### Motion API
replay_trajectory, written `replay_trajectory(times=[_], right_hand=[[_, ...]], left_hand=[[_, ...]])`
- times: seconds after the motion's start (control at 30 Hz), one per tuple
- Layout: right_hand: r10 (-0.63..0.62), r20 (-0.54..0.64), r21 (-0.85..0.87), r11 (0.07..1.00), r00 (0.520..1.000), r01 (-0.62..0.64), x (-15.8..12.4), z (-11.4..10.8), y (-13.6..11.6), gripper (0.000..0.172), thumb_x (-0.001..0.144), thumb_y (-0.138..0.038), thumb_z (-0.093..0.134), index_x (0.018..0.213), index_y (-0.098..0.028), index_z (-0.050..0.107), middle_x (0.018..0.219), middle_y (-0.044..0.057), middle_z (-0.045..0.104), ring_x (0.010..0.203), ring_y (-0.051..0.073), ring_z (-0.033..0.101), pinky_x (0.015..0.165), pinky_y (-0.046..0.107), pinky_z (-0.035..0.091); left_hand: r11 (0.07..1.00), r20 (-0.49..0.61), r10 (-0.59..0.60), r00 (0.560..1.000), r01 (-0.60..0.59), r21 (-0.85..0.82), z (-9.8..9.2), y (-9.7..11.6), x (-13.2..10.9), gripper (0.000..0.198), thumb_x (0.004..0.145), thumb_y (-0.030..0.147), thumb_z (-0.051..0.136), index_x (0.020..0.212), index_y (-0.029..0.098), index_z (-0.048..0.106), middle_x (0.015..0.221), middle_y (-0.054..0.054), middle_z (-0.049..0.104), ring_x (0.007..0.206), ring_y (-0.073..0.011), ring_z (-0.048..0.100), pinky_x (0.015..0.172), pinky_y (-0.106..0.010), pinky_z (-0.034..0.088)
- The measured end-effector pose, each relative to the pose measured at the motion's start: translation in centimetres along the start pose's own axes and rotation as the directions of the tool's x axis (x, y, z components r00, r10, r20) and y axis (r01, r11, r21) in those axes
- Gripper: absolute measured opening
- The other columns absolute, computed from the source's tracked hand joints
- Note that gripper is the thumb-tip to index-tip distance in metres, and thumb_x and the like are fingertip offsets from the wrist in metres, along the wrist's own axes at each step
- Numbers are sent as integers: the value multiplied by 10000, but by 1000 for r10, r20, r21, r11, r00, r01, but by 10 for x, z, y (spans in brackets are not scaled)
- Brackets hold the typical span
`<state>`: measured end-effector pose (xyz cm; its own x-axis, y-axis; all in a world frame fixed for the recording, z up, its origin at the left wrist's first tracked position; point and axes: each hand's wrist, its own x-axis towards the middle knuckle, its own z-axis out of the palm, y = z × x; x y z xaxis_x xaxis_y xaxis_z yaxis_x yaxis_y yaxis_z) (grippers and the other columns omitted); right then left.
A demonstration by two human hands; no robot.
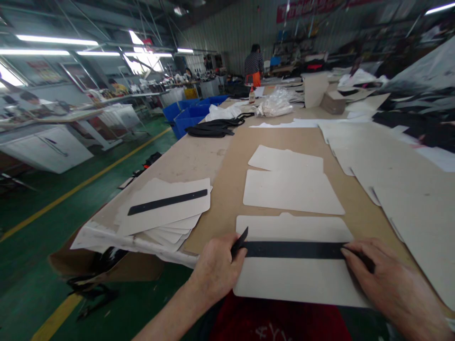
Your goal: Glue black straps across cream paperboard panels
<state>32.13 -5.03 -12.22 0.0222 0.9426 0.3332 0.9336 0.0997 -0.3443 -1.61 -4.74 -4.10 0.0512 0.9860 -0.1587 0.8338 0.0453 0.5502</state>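
Observation:
A long black strip [295, 249] lies across a white cardboard panel [302, 279] at the near edge of the table. My left hand [215, 272] pinches the strip's left end, whose tip curls up. My right hand [387, 284] presses down on the strip's right end with fingers together. Two more white panels [289, 189] lie flat just beyond. To the left sits a stack of white panels [167, 213], the top one carrying a black strip [167, 202].
Brown table surface [227, 166] runs away from me. Overlapping white sheets [391, 166] cover the right side. Black straps [211, 128], a clear plastic bag [275, 104] and blue bins [188, 116] lie farther off. A person [254, 64] stands at the back. A green floor with a yellow line [81, 184] lies left.

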Motion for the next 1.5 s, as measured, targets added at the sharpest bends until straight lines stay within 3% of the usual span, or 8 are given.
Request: replay_trajectory(times=[0.13,0.33,0.83,1.07,1.33,1.5], right_hand=[[-43,-3,13,999,999,43,1,0,1,284,862,-507,472,871,-274,634,939,16,666,826,220,672,757,364,497],[-3,-11,41,999,1000,3,-1,-5,-9,295,890,-489,428,883,-261,615,952,32,654,844,231,664,780,379,486],[-49,3,31,998,999,49,2,-4,-3,275,857,-483,487,883,-261,646,939,32,669,799,212,670,751,349,506],[-1,-4,46,999,1000,1,-1,-6,-12,293,885,-469,441,892,-248,633,964,44,665,835,221,657,799,366,486],[-32,13,17,999,999,32,1,-5,-4,284,867,-488,467,879,-262,640,944,37,672,800,222,672,706,350,506],[-34,14,4,999,999,34,0,-8,-11,298,918,-475,417,930,-252,615,990,42,665,792,218,674,688,349,510]], left_hand=[[1000,12,21,1000,-22,13,-2,1,2,178,824,246,534,910,197,682,878,-64,728,826,-211,667,737,-288,445],[999,-9,31,999,-31,34,-1,3,5,143,802,230,521,825,198,659,808,-57,714,765,-198,657,682,-281,421],[996,-3,17,1000,-16,83,0,5,6,195,819,243,507,942,193,650,868,-80,722,820,-219,676,719,-305,442],[995,-3,25,1000,-25,99,3,3,7,153,830,239,498,913,208,622,834,-69,714,793,-218,680,688,-304,428],[986,33,3,999,-9,165,1,7,5,111,855,239,502,922,212,586,841,-59,704,843,-234,683,719,-315,445],[967,-7,57,998,-54,249,4,11,0,267,860,192,509,1121,227,557,1115,-63,615,920,-212,658,808,-320,480]])
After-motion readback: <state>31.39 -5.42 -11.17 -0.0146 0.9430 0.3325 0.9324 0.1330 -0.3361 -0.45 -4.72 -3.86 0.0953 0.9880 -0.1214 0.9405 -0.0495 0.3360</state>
